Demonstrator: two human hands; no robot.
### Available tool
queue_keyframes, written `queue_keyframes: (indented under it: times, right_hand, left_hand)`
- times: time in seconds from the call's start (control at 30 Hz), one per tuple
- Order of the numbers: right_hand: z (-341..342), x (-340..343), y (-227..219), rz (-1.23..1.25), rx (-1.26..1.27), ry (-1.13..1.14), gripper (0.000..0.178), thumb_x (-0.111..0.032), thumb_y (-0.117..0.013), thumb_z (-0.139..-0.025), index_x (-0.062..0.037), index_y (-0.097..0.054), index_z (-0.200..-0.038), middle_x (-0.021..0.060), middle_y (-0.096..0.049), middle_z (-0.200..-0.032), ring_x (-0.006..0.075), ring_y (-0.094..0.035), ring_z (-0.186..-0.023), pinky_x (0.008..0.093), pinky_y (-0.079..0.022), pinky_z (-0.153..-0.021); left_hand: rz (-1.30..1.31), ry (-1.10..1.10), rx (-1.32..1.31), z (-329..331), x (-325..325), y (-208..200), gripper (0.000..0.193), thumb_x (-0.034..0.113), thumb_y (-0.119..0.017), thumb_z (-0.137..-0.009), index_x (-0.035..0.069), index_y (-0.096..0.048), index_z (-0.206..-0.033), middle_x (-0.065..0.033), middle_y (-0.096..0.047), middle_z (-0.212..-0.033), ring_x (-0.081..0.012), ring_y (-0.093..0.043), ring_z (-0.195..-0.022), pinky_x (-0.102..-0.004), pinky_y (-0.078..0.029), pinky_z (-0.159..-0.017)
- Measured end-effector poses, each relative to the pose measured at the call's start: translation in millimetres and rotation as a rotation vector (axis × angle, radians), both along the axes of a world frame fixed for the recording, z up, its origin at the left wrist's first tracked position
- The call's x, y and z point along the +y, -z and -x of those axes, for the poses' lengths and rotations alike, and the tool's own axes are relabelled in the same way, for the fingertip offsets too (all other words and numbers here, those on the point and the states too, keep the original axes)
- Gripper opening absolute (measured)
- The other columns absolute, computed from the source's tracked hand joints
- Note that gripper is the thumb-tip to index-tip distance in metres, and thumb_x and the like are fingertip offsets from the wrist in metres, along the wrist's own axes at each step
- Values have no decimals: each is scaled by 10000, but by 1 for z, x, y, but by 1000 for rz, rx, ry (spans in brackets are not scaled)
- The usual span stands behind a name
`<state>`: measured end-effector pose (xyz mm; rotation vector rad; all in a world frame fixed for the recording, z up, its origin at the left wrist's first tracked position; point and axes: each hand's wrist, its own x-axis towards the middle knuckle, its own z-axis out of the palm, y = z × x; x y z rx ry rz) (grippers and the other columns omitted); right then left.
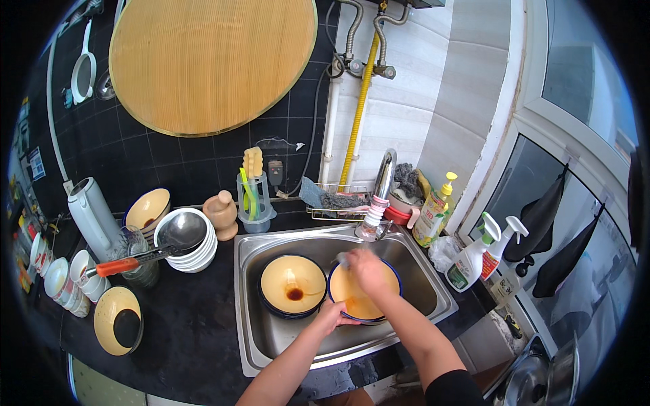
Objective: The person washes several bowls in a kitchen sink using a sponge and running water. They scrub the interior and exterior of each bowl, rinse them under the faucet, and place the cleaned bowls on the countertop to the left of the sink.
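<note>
In the steel sink (271,346), my left hand (330,317) grips the near-left rim of a yellow bowl (362,306) with a dark blue edge. My right hand (369,272) is closed over that bowl's inside, and a small grey cloth-like wad (343,260) sticks out at its fingers. Brownish residue marks the bowl's inner wall. To the left, apart from both hands, a second yellow bowl (279,277) rests in the sink with a dark brown puddle at its bottom. Above the right-hand bowl stands the chrome faucet (385,174).
Left of the sink are stacked white bowls (196,261) with a ladle (183,233) on top, a speckled bowl (116,308), and a wooden mortar (221,213). A soap bottle (430,220) and spray bottles (467,264) line the right side. A wire rack (332,213) sits behind.
</note>
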<state>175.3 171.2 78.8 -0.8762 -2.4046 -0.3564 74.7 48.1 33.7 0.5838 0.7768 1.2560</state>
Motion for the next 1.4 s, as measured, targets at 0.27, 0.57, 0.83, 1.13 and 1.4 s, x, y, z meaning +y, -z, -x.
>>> queue_keyframes:
  times: [0.27,0.57,0.83,1.13,1.4]
  right_hand:
    - [-45,-13,13,523,44,528,365,-255,-714,-628,1,-548,-829,183,-583,-878,343,-597,-789,400,-493,-691]
    - [-9,-2,-5,370,397,150,389,-24,-642,-655,-56,-483,-1008,216,-424,-1151,382,-557,-882,417,-475,-746]
    - [-8,-34,48,894,450,-393,338,-61,-581,-761,-61,-572,-1099,176,-469,-1213,314,-488,-1085,331,-399,-909]
    - [-53,-50,18,300,-286,-80,316,-196,-486,-836,-58,-539,-1116,134,-510,-1164,279,-463,-1111,470,-294,-959]
    - [-43,-49,38,363,-290,-10,365,-326,-418,-875,-101,-551,-1129,81,-473,-1240,258,-374,-1201,451,-193,-1026]
  left_hand:
    - [-50,-333,130,-3,13,17,619,-87,-341,-723,89,-144,-1283,-198,-363,-1217,-361,-526,-1014,-441,-556,-686]
    - [-28,23,-136,1,3,1,546,-56,-367,-766,42,-209,-1279,-216,-410,-1218,-383,-511,-1037,-523,-466,-838]
    - [-84,-129,-119,-1,13,25,650,-103,-380,-747,114,-156,-1317,-166,-414,-1207,-308,-509,-1045,-450,-503,-796]
    - [-96,-453,49,-2,9,10,565,-108,-354,-756,83,-268,-1280,-172,-436,-1204,-313,-529,-1024,-429,-533,-726]
    - [-40,-503,106,4,6,5,499,-74,-352,-782,69,-267,-1253,-171,-461,-1156,-323,-557,-974,-418,-567,-639]
